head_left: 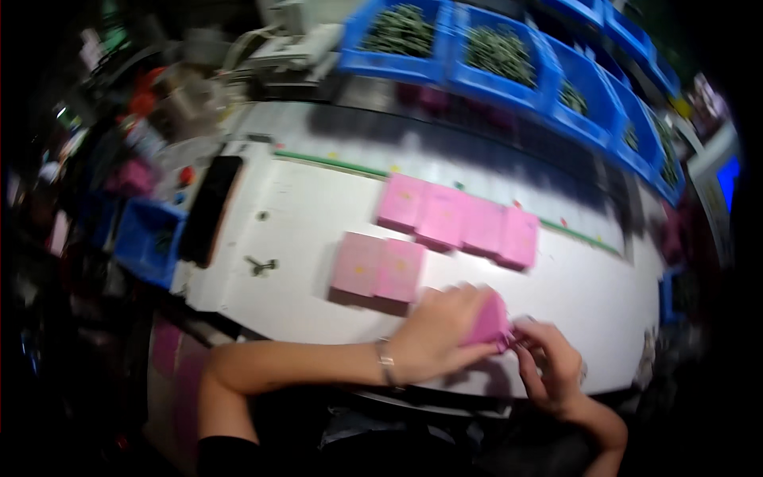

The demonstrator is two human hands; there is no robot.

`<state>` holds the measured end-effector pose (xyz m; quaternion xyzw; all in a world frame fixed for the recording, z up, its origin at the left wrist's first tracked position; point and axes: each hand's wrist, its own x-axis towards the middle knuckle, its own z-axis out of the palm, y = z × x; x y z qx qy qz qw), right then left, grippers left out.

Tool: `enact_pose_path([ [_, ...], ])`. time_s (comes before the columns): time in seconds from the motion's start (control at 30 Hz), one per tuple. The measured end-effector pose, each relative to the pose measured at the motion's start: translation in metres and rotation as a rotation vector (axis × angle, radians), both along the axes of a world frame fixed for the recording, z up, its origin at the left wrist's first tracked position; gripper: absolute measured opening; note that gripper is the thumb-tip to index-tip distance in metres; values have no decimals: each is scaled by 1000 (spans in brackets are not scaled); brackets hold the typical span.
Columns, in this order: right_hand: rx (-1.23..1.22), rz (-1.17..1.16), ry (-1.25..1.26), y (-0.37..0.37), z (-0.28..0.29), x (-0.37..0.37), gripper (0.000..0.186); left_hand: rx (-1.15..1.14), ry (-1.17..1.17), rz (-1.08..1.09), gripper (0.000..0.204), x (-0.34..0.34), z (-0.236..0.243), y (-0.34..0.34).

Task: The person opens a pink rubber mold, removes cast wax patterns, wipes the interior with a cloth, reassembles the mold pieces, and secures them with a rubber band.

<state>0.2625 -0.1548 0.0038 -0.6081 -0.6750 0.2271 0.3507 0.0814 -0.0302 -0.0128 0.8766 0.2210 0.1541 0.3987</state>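
Near the front edge of the white work board point(302, 199), my left hand point(437, 326) is closed round a pink block point(490, 319), holding it tilted above the surface. My right hand point(556, 362) is at the block's right end, fingers curled in a pinch on something small and shiny that is blurred. Just beyond my left hand, two pink blocks point(358, 266) lie side by side. Farther back, a row of several more pink blocks point(437, 213) lies below a green strip.
A dark phone point(211, 207) lies at the board's left side, near small metal pieces point(261, 266). Blue bins point(497, 75) of greenish small parts line the back. Another blue bin point(147, 238) and clutter sit at the left. A blue-lit screen point(725, 187) is at the right.
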Motion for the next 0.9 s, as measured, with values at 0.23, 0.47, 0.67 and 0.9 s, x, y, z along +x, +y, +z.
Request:
enact_pose_path([
  [0.23,135,-55,134,18,14,-27,50,-785,-491,174,66,-17,-7,-10],
  [0.47,-51,-87,479,26,2,-26,52,-530,-652,284,72,-9,-17,-25],
  [0.67,39,-155,791,27,6,-55,39,-549,-861,462,77,8,-19,-37],
  [0.9,249,-103,373,23,-6,-63,25,-1162,-1022,778,77,24,19,-20],
])
